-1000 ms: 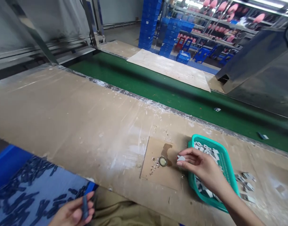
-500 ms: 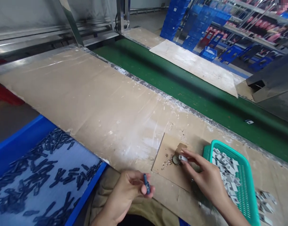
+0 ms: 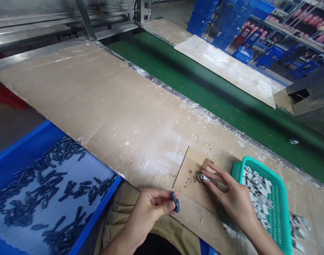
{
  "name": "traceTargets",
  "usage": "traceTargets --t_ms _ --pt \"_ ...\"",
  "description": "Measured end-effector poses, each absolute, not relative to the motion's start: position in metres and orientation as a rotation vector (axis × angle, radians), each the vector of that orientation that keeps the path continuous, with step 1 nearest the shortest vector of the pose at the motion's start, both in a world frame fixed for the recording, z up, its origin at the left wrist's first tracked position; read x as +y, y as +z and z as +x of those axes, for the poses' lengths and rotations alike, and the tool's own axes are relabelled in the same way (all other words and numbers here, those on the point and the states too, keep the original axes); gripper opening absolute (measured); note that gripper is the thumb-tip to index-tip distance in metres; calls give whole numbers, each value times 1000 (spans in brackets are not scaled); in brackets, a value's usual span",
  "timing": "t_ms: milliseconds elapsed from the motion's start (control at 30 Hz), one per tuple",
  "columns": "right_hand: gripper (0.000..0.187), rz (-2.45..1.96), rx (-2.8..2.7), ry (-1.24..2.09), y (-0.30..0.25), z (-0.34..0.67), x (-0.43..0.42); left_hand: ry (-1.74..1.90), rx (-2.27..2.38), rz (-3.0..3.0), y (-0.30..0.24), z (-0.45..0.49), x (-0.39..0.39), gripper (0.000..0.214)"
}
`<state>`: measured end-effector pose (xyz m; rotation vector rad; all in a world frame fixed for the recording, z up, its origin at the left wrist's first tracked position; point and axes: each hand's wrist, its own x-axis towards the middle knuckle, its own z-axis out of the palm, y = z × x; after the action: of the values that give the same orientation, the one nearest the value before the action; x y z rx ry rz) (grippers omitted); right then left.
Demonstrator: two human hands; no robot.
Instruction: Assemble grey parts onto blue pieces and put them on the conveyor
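Note:
My left hand (image 3: pixel 151 208) is closed in a pinch on a small dark blue part (image 3: pixel 175 202), held just off the table's near edge. My right hand (image 3: pixel 229 196) pinches a small white-grey piece (image 3: pixel 204 177) and holds it against a small round cap (image 3: pixel 198 176) that sits on a brown cardboard square (image 3: pixel 190 184). A teal mesh basket (image 3: pixel 280 202) with several white-grey pieces stands right beside my right wrist.
A blue tray (image 3: pixel 24 156) at the lower left holds several dark blue parts on a pale liner. A green conveyor belt (image 3: pixel 204 92) runs behind the worn table (image 3: pixel 98 99). Loose grey pieces (image 3: pixel 297 226) lie right of the basket. Blue crates and shelves stand beyond.
My left hand rose from over the blue tray to the table edge with the blue part. My right hand carried the white piece from the basket to the round cap.

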<state>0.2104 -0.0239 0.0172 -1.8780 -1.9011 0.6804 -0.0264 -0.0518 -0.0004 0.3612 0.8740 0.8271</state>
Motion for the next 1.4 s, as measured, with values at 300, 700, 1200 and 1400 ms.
traceTargets --t_ms 300,700,1200,1400 --pt "51 -1755 -1059 1173 46 205 -34 942 868 286 0 16 -39 29" --pt "35 -1807 -1564 731 15 207 -32 1085 982 368 -2 9 -33 25" --pt "38 -1951 -1614 744 8 211 -27 1065 962 415 -5 5 -34 23" --pt "41 -1819 -1189 994 27 203 -35 1017 902 333 -5 17 -32 23"
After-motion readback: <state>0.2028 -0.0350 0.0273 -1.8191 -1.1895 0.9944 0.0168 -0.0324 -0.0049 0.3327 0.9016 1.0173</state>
